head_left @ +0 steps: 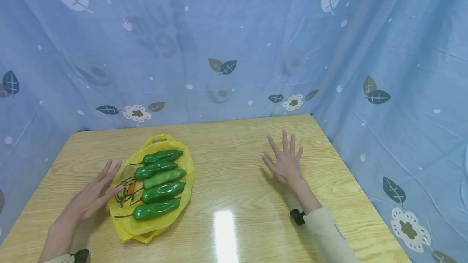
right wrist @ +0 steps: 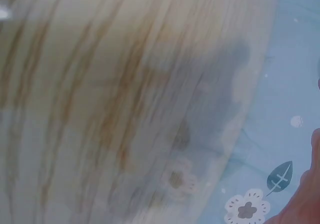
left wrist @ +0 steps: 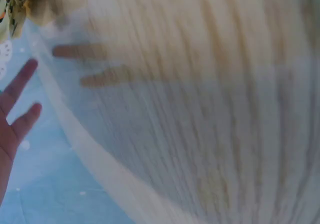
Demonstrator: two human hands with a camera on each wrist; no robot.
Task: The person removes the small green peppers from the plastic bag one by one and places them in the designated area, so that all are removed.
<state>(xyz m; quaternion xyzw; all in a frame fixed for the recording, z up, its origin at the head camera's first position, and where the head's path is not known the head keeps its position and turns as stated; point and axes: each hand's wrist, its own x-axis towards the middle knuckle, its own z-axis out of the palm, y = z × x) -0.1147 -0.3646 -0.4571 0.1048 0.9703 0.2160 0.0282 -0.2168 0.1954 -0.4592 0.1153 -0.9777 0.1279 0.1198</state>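
Note:
Several green peppers [head_left: 162,192] lie side by side on a yellow plastic bag [head_left: 175,218] at the left of the table. Left of them on the bag is a small patterned item [head_left: 126,190] in orange and dark green; its kind is unclear. My left hand [head_left: 89,198] is beside the bag's left edge, fingers straight and spread, holding nothing. Over the right part of the table my right hand [head_left: 287,165] has its fingers fanned out, also holding nothing. Only parts of the left hand [left wrist: 12,119] and right hand [right wrist: 300,199] enter the wrist views.
The table [head_left: 234,161] has a light wood-grain top with a bright reflection near its front. A blue curtain [head_left: 234,44] with leaf and flower prints hangs behind it and along both sides. Each wrist wears a dark strap-on device [head_left: 297,216].

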